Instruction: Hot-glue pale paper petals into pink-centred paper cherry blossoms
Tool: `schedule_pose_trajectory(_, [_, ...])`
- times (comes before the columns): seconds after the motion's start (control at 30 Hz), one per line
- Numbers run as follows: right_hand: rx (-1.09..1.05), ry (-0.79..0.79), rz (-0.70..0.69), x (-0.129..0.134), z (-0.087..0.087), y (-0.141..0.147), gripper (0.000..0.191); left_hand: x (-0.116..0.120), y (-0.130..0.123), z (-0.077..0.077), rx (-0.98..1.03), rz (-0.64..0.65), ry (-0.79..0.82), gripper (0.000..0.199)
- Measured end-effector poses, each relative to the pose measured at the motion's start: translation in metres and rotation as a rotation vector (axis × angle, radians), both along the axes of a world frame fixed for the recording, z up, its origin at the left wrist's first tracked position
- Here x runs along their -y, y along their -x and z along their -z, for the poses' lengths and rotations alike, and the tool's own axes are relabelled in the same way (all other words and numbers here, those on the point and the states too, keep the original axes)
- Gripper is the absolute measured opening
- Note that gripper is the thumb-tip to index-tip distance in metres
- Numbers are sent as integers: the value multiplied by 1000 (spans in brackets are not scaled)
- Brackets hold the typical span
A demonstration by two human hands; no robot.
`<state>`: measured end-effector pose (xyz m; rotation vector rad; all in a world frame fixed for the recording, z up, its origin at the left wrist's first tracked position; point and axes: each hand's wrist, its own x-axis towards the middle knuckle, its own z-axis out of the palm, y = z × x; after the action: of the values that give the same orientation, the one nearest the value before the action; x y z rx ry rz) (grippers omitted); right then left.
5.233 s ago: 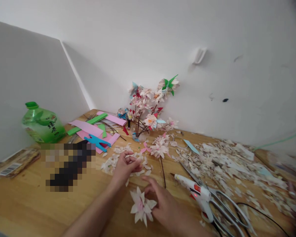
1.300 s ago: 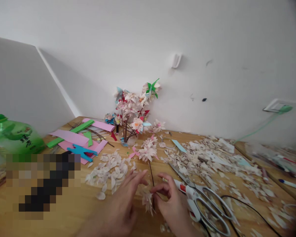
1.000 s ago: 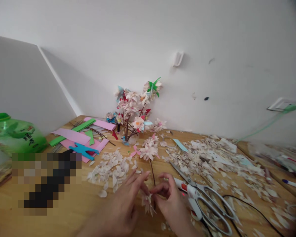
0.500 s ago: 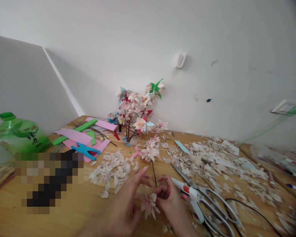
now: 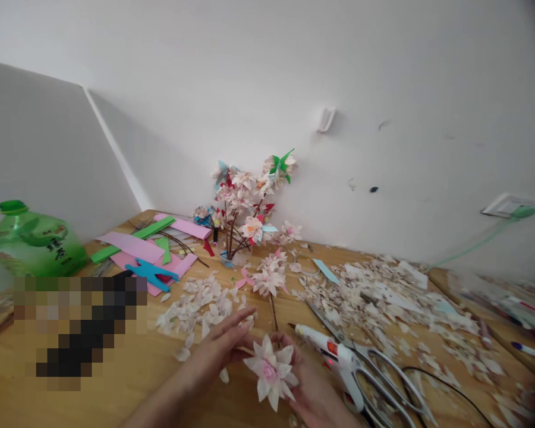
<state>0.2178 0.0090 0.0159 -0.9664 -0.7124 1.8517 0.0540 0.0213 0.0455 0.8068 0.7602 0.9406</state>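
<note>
Pale pink paper flower [image 5: 271, 373] rests against your right hand [image 5: 314, 399], whose fingers the petals hide, so any pinch can't be told. Your left hand [image 5: 218, 348] has its fingers spread at nine o'clock. Swing right and petals could snag the hot glue gun [image 5: 334, 356] at two o'clock.

The person's bare left forearm [image 5: 160, 407] and right forearm [image 5: 339, 418] are showing smooth skin down to the bottom edge of the view, and they are tapering into a slender left hand [image 5: 223, 351] with long, narrow fingers [image 5: 236, 324] and a right hand [image 5: 314, 404] that is partly hidden.
</note>
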Motion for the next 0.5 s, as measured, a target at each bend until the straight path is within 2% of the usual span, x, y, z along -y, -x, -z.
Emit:
schedule_pose_trajectory(0.23, [8,-18,47,-3,-1,1,24,-3,-4,9,2,32,56,60])
schedule_pose_trajectory(0.4, [-13,17,36,-3,2,2,30,-9,-3,18,-110,-107,-77,64])
schedule_pose_trajectory(0.5, [25,7,39,-2,3,3,29,-9,-3,21,-156,-116,-136,64])
